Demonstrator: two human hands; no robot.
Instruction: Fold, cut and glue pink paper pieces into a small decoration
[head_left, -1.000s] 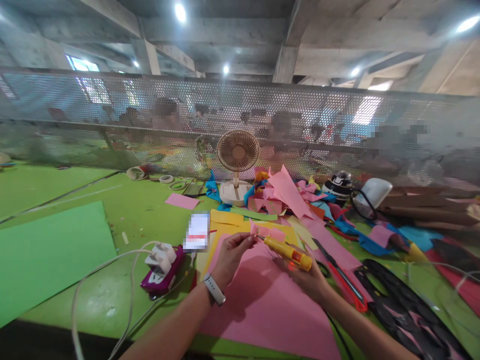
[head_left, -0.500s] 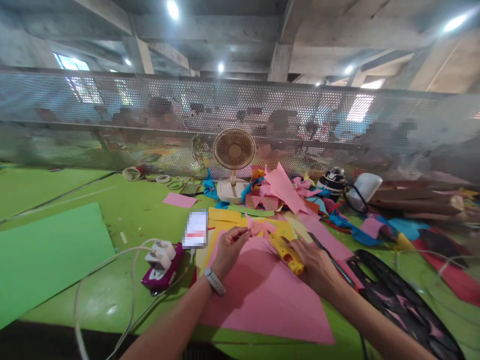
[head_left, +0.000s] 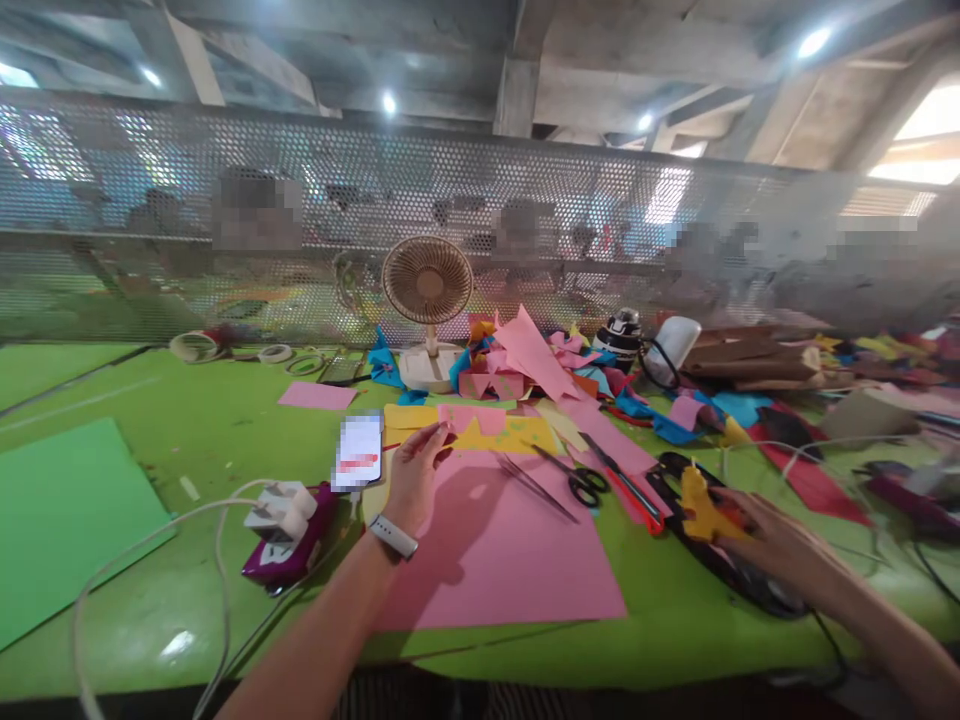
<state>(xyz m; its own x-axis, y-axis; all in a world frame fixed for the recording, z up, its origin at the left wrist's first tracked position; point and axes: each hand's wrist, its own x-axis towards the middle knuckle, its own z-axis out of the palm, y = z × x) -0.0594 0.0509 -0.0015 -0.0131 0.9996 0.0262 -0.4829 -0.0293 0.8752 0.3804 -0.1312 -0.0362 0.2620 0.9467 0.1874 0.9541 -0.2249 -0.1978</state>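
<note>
Head camera view, lower left of the frame: a big green paper [head_left: 67, 540] lies flat on the green table [head_left: 652, 600]. At the middle left, a roll of tape [head_left: 193, 347] lies near the gray wall with lots of little holes [head_left: 315, 150]. Going right, white wires [head_left: 221, 560] loop by a purple power block [head_left: 285, 565] with white plugs [head_left: 281, 515] on top. Just above is a small pink card [head_left: 316, 395], and next to that is a phone [head_left: 358, 450] with a blurry screen.

Left of the middle, the left hand [head_left: 415, 470] has its thumb and fingers pinched on the edge of a small pink paper piece [head_left: 474, 418]. That piece is just below the center of the frame. A pale watch [head_left: 394, 537] is on the wrist. Above the hand stands a round fan [head_left: 427, 285].

At the lower middle, a big pink sheet [head_left: 517, 570] lies flat, with tweezers [head_left: 538, 488] and black scissors [head_left: 585, 487] near its upper right edge. Above them is a messy pile of bright paper bits [head_left: 532, 355]. Next to the right is a red cutter [head_left: 637, 495].

At the lower right, a yellow glue gun [head_left: 701, 505] is over a black tray [head_left: 671, 470], nose up. The right hand [head_left: 780, 545] has its fingers wrapped around it, but they look a bit blurry
</note>
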